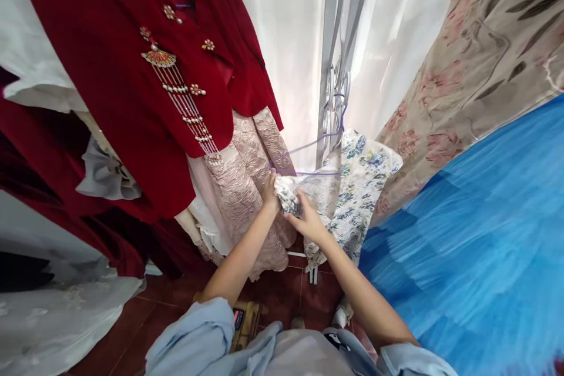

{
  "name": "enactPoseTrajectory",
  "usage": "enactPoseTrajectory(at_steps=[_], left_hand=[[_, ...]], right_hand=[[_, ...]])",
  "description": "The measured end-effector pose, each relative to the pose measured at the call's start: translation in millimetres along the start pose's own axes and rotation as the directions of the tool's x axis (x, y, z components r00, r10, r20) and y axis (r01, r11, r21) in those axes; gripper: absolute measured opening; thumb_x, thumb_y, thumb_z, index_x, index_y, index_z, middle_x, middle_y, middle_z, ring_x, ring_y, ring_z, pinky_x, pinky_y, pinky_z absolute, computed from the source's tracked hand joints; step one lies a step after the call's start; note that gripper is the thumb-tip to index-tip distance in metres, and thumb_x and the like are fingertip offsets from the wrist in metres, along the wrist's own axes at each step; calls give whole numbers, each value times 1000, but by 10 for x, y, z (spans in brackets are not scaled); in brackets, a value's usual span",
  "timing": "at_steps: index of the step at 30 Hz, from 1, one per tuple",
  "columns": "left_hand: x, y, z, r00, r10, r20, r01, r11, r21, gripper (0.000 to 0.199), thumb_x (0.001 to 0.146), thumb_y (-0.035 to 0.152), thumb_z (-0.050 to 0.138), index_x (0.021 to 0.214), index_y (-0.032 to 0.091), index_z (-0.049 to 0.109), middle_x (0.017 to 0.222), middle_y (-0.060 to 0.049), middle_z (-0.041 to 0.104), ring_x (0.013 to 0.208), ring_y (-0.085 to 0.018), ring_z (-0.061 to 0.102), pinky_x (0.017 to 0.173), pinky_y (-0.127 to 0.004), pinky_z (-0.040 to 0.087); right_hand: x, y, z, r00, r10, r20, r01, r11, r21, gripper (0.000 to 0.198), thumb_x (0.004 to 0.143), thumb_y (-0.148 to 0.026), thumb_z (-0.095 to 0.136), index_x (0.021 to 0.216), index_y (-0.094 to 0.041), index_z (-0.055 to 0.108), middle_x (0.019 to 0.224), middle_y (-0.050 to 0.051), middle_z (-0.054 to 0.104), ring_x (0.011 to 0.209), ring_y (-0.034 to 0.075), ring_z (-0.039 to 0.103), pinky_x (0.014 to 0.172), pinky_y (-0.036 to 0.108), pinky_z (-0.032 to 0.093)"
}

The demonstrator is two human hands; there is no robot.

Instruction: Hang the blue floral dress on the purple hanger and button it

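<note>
A white garment with a blue and yellow floral print [361, 188] hangs in front of me by a thin purple wire hanger [315, 142]. My left hand [271, 195] is closed on a bunched end of this garment, close to the hanger's left tip. On the right side of the same bunch, my right hand [310, 222] has its thumb and fingers around the cloth. The fingers of my left hand are partly hidden behind the fabric.
A red jacket [207, 94] with beaded brooches hangs at left over a pink textured skirt [247, 158]. White hangers [331, 91] hang on a grey metal stand [337, 6]. At right are a beige floral garment [445, 94] and blue tulle [462, 235]. A wooden stool [249, 323] stands below.
</note>
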State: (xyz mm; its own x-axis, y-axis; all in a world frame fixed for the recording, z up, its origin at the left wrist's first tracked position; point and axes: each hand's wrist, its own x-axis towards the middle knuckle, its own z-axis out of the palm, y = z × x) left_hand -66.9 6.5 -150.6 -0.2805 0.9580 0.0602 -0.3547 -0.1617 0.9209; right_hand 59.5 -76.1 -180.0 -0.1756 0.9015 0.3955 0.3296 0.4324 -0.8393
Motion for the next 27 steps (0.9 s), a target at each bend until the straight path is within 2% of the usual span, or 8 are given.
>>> enactPoseTrajectory(at_steps=[5,7,9,13,15,18,21,27], left_hand=[[-413,-441,-286,998,69,-1,-69,991,113,60,82,69,63,52,20,46,52,3,43,52,-11,41,56,-26,36],[-590,-602,-416,988,93,127,-117,973,199,64,82,73,58,50,20,44,53,1,45,54,-13,43,58,-27,37],[-773,-713,-521,933,52,356,-144,961,237,67,85,77,51,51,19,45,60,-3,54,62,-15,50,66,-28,41],[-1142,-754,-622,604,-235,762,-5,954,298,69,78,82,56,83,14,64,83,-6,65,78,-18,57,77,-30,47],[-1293,-736,-637,443,-363,820,26,919,393,67,73,74,70,104,14,65,92,-5,67,84,-19,58,81,-30,48],[-1402,-731,-668,316,-490,813,-68,842,535,53,74,56,77,106,15,68,98,-3,68,89,-20,58,85,-30,48],[-1318,-705,-731,339,-550,763,-168,763,624,43,78,54,71,91,13,70,84,0,64,80,-17,54,75,-27,46],[-774,-210,-923,549,-405,731,-305,717,626,31,84,41,67,72,13,64,68,1,55,69,-14,50,66,-24,38]], right_hand=[[-221,155,238,976,191,108,-195,980,31,30,81,-23,56,110,-17,62,91,7,71,83,24,63,76,33,50],[-454,274,161,952,212,220,-223,974,28,8,82,-23,54,81,-18,60,71,1,63,69,18,55,65,27,43],[-678,343,-15,915,218,339,-245,969,37,17,82,-25,55,66,-19,51,61,-3,51,61,13,44,58,24,36],[-919,245,-547,862,260,435,-306,951,39,35,87,-38,59,61,-18,45,56,-6,38,56,9,31,51,23,26],[-949,103,-860,861,291,417,-338,940,41,44,89,-48,60,60,-18,44,57,-6,34,56,8,27,49,23,22],[-979,-153,-1356,906,320,279,-344,938,41,50,91,-56,57,62,-19,42,57,-5,34,55,8,27,48,22,23],[-1064,-366,-1847,947,319,36,-318,948,-25,54,89,-60,60,60,-19,42,54,-5,33,53,8,27,46,22,24],[-1345,-328,-2444,906,343,-247,-374,923,-88,49,81,-62,70,62,-17,60,50,-1,51,48,12,42,41,21,37]])
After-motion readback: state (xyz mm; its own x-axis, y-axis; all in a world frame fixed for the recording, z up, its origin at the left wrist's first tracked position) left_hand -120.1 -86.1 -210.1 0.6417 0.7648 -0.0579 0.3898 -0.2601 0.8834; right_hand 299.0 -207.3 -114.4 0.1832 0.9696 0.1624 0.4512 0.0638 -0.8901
